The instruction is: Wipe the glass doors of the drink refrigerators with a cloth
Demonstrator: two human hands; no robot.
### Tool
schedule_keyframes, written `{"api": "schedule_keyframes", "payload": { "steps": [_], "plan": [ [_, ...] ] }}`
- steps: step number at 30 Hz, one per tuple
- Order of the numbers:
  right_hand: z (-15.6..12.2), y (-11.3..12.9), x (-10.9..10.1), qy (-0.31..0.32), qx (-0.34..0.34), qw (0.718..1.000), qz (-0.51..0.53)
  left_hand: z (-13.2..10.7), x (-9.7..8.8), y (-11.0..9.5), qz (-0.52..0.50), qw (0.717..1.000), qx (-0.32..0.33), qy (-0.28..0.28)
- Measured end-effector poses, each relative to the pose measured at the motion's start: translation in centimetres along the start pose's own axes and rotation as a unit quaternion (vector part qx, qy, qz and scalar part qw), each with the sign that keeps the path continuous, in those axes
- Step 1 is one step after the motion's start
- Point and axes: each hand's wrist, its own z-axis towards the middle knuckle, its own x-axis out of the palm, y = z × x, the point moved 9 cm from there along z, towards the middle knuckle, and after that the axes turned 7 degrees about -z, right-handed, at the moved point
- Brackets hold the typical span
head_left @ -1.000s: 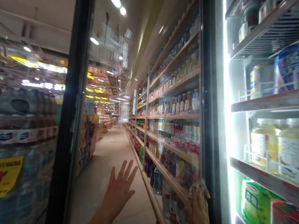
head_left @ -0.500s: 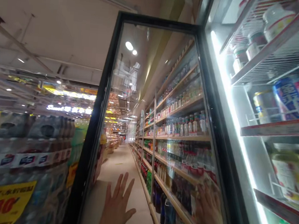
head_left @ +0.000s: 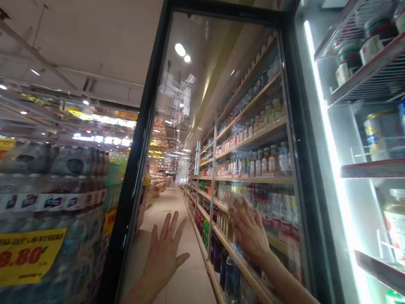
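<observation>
A glass cooler door (head_left: 221,8) with a black frame stands open before me. My left hand (head_left: 166,246) lies flat on the glass, low and left, with fingers spread and nothing in it. My right hand (head_left: 249,226) reaches across from the lower right, its fingers stretched against the glass around the door's middle. Under its fingertips is a pale, blurred patch that looks like a thin cloth (head_left: 237,204); the fingers partly hide it.
Lit cooler shelves (head_left: 387,169) with bottles and cans are on the right. Stacked bottle packs (head_left: 50,204) with a yellow price sign (head_left: 15,258) stand on the left. An aisle floor (head_left: 183,198) and long bottle shelves (head_left: 257,179) show in the glass.
My right hand has swept up and left across the glass, from the lower right towards the middle. The left hand stays spread on the glass. The view has shifted slightly.
</observation>
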Motion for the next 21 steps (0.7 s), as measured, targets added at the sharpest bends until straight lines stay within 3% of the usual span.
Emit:
{"api": "schedule_keyframes", "payload": {
  "steps": [2, 3, 5, 7, 9, 14, 16, 19, 21],
  "plan": [
    [0.5, -2.1, -0.2, -0.006, 0.108, 0.994, -0.012, 0.0, -0.1, 0.1, -0.003, 1.000, -0.004, 0.008],
    [0.4, -2.1, -0.2, -0.004, 0.127, 0.992, -0.011, 0.0, -0.2, 0.1, -0.005, 1.000, -0.008, 0.012],
    [-0.1, 0.0, 0.1, 0.008, 0.070, 0.998, 0.002, 0.0, -0.4, 0.1, -0.009, 1.000, -0.007, 0.023],
    [-0.7, 3.1, 0.5, 0.018, -0.041, 0.999, 0.017, -0.1, -0.5, 0.0, -0.014, 1.000, 0.005, 0.026],
    [0.0, 4.4, 0.4, 0.012, -0.096, 0.995, 0.022, -0.2, -0.4, 0.0, -0.018, 0.999, 0.017, 0.023],
    [5.3, 0.9, -0.4, -0.018, 0.101, 0.995, 0.017, -0.4, -0.6, 1.2, -0.033, 0.999, -0.006, 0.003],
    [5.7, 3.3, -0.2, -0.007, 0.040, 0.999, 0.033, -0.5, -1.1, 2.3, -0.035, 0.999, -0.031, -0.013],
    [4.6, 8.5, 0.1, 0.005, -0.146, 0.987, 0.067, -0.7, -1.7, 4.0, -0.029, 0.998, -0.044, -0.019],
    [4.9, 9.2, 0.2, 0.004, -0.152, 0.986, 0.075, -0.9, -1.8, 4.9, -0.024, 0.999, -0.043, -0.013]
  ]
}}
